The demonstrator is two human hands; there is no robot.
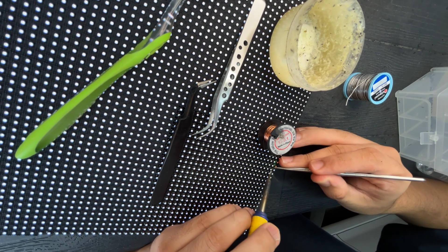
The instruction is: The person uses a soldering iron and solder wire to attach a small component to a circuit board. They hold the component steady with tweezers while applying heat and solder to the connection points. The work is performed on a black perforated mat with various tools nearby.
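The fingers of the right hand are pinched tight on one thin metal probe, which lies flat and points left to the edge of the dotted panel. The fingers of the left hand are squeezed around one soldering iron with a yellow and blue grip. Its thin tip points up and meets the probe's tip at the panel's right edge, just beside the right fingertips. One small spool of copper braid sits on the panel, touching the right hand's top finger. I count two hands, one big black panel full of white dots, one pair of silver tweezers lying on it, one black tool next to the tweezers, and one long green tool to the left. One round tub of yellow paste sits at the top, partly over the panel's edge. One blue spool of solder wire lies near the tub on the dark table. One clear plastic box stands at the right edge.
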